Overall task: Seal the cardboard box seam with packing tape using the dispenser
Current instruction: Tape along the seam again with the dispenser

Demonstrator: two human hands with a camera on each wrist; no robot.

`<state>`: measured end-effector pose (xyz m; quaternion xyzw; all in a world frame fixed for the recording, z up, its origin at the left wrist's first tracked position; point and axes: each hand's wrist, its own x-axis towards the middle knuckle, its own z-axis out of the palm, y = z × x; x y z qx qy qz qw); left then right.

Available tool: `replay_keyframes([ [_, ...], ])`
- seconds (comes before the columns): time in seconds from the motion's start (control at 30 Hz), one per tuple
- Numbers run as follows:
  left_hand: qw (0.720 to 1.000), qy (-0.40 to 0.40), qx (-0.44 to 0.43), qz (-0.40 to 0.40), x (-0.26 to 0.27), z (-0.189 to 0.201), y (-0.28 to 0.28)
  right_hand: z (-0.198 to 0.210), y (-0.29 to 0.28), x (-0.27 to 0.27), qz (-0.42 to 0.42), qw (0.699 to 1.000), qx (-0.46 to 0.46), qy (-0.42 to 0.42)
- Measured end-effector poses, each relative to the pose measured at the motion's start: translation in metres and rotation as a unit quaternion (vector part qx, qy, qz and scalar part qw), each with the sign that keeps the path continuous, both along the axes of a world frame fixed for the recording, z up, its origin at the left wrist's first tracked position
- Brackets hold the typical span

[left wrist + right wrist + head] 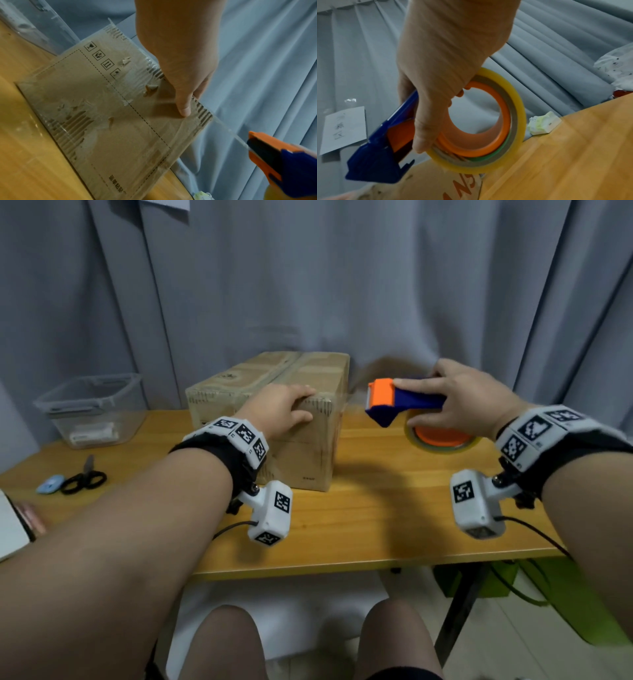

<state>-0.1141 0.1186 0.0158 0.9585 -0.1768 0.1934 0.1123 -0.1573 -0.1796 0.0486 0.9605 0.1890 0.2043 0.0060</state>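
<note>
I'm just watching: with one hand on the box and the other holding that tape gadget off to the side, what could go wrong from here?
A clear strip of tape seems stretched in the air between the cardboard box and the dispenser; it might twist or stick to itself.

The left hand steadies only the box's near top edge, so a hard pull by the right hand may drag the box sideways.

Old tape already wrinkles the box, so new tape may bond poorly.

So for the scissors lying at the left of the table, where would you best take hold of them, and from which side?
By the black handle loops, from above on the near side. The scissors lie flat on the table with the loops toward the person and the blade pointing away, so that end looks easiest to grip. A small blue thing lies just to their left, so reaching straight down seems safest.
</note>
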Motion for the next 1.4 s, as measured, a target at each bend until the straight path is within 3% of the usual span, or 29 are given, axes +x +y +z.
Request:
replay_keyframes([
  [0.2,1.0,-0.008,0.004,0.022,-0.003,-0.003,-0.008,-0.03,-0.021,-0.009,-0.047,0.999,0.026,0.007],
  [0.53,0.997,-0.072,0.038,0.006,0.002,-0.014,-0.012,-0.06,0.02,0.011,-0.054,0.996,-0.019,0.068],
  [1.03,0.996,-0.077,0.041,-0.013,0.003,-0.013,-0.01,-0.034,0.076,0.021,-0.085,0.986,-0.054,0.135],
  [1.13,0.995,-0.087,0.043,-0.011,0.003,-0.013,-0.01,-0.05,0.065,0.021,-0.135,0.972,-0.129,0.145],
  [1.17,0.995,-0.089,0.042,-0.011,0.004,-0.013,-0.01,-0.059,0.057,0.022,-0.15,0.971,-0.119,0.143],
  [1.3,0.994,-0.099,0.037,-0.011,0.005,-0.017,-0.009,-0.063,0.041,0.021,-0.144,0.979,0.063,0.133],
  [1.4,0.994,-0.106,0.028,-0.015,0.004,-0.018,-0.01,-0.055,0.043,0.023,-0.109,0.964,0.212,0.114],
])
